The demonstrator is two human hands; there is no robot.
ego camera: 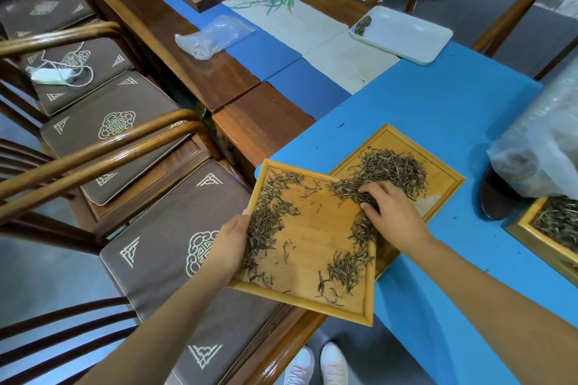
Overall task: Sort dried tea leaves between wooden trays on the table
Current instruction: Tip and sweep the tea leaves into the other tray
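My left hand (232,239) grips the left edge of a square wooden tray (312,234), held tilted over the table's edge with its far right corner over a second wooden tray (444,178). Dried tea leaves (266,219) lie scattered along the held tray's left and right sides. My right hand (391,206) rests palm down on leaves at the held tray's right rim, fingers curled over them, where both trays meet. A thick pile of tea leaves (394,167) sits in the second tray, which lies flat on the blue tablecloth (438,109).
A third wooden tray (525,230) with tea leaves sits at the right edge beside a clear plastic bag (541,147). A white tray (406,34) holds a small clump at the far end. Chairs with brown cushions (175,228) stand left of the table.
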